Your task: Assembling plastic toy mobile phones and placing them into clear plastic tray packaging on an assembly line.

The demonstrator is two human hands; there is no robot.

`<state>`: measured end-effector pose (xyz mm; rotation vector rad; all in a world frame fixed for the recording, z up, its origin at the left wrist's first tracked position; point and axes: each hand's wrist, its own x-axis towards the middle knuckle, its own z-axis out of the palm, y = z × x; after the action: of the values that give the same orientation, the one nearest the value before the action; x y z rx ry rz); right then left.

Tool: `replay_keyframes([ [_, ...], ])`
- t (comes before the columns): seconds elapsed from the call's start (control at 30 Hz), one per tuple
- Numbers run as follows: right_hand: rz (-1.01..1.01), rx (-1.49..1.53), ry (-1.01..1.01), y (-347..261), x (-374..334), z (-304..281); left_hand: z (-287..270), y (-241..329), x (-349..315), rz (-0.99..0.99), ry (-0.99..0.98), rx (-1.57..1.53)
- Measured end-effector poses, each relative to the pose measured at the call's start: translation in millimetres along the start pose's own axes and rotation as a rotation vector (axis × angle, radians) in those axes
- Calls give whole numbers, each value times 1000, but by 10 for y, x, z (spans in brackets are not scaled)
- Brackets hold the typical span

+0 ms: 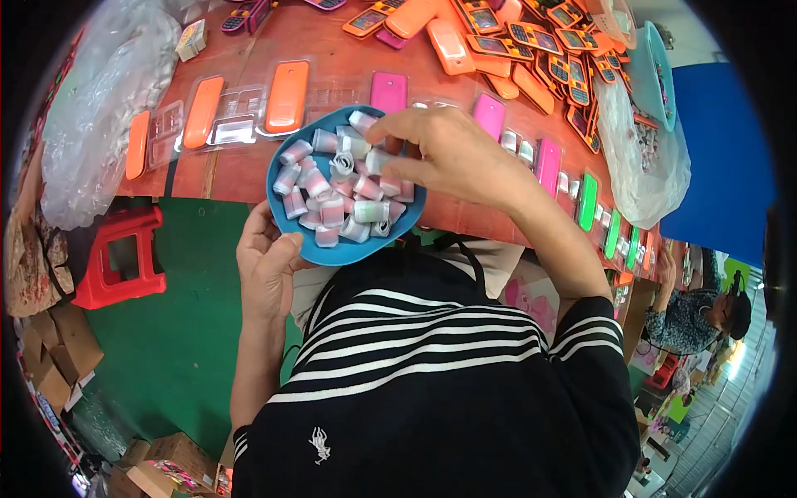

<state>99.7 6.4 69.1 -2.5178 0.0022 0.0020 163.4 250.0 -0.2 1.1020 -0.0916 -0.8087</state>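
Note:
My left hand is closed on the near left rim of a blue plastic bowl, thumb on the outside. Small rolls of whitish wrapping, some showing pink or green, fill much of the bowl. My right hand reaches over its right side, thumb and index finger bent around one small paper roll. Beyond the bowl, clear plastic trays in a row hold toy phone shells, among them an orange shell and a pink shell.
A pile of orange toy phones covers the far right of the red table. Plastic bags lie at both sides, the left one larger. A red stool stands on the green floor. Another person sits along the table at right.

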Motion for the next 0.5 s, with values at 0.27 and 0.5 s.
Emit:
replay_keyframes([
  [0.27,4,106,-347,-122,244,61,-186,-62,-168,-14,83,-16],
  [0.5,215,490,113,182,734,175,-330,-67,-217,30,145,-51],
])
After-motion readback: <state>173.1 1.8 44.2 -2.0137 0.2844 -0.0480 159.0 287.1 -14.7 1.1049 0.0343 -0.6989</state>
